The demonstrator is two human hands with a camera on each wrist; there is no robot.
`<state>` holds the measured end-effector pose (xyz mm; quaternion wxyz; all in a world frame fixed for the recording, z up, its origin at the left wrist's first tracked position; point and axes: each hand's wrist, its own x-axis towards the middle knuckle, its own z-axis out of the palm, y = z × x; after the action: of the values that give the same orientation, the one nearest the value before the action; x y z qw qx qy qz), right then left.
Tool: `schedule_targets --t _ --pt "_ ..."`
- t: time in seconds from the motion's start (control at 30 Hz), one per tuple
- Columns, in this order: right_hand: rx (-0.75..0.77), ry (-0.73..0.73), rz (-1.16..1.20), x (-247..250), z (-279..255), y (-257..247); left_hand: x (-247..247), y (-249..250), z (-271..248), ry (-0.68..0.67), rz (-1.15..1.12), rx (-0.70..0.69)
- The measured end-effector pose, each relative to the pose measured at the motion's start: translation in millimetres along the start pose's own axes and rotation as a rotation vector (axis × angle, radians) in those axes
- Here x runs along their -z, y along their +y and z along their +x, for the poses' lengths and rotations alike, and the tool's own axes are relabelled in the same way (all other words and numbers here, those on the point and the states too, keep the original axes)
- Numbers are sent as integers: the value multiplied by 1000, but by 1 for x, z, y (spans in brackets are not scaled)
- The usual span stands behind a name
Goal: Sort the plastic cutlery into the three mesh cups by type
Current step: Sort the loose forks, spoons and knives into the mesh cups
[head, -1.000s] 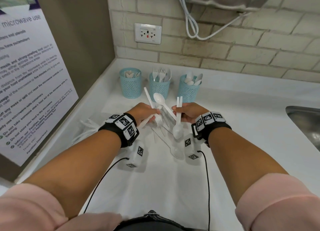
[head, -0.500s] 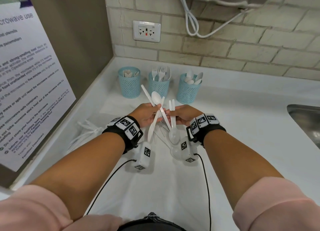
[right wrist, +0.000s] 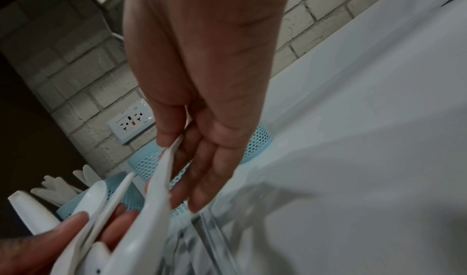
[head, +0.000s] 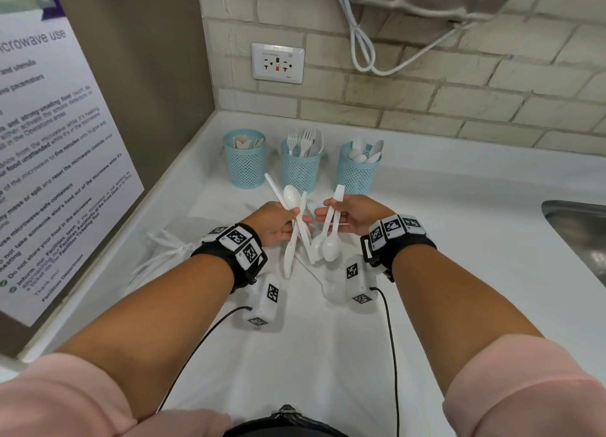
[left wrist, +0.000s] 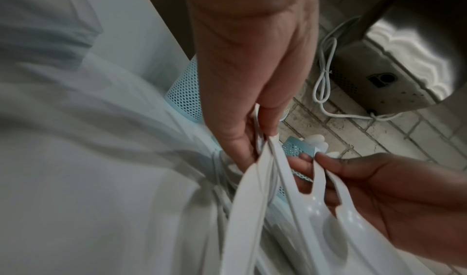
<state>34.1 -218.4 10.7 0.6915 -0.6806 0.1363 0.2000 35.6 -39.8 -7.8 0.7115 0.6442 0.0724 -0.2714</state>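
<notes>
Head view: left hand (head: 273, 221) grips a crossed bunch of white cutlery (head: 296, 220), w/ one spoon bowl up. Right hand (head: 355, 215) pinches two spoons (head: 328, 239), bowls down. Both are above the counter (head: 459, 213), in front of three blue mesh cups (head: 301, 174).

Left wrist view: fingers (left wrist: 235, 139) closed on handles.

Right wrist view: thumb and fingers (right wrist: 215, 169) pinch spoon handles.
</notes>
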Motion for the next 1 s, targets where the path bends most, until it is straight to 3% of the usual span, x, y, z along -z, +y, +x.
schedule_targets --t 0.17,0.4,0.77,1.0 --pt "55 -12 -5 -4 5 -5 -3 -2 0 -63 54 33" --pt "133 49 96 -9 8 -9 -6 -5 1 -53 32 52" --pt "297 245 434 -21 14 -4 4 -4 7 25 -75 -117" --pt "345 294 514 -30 19 -8 10 -6 9 129 -94 -216"
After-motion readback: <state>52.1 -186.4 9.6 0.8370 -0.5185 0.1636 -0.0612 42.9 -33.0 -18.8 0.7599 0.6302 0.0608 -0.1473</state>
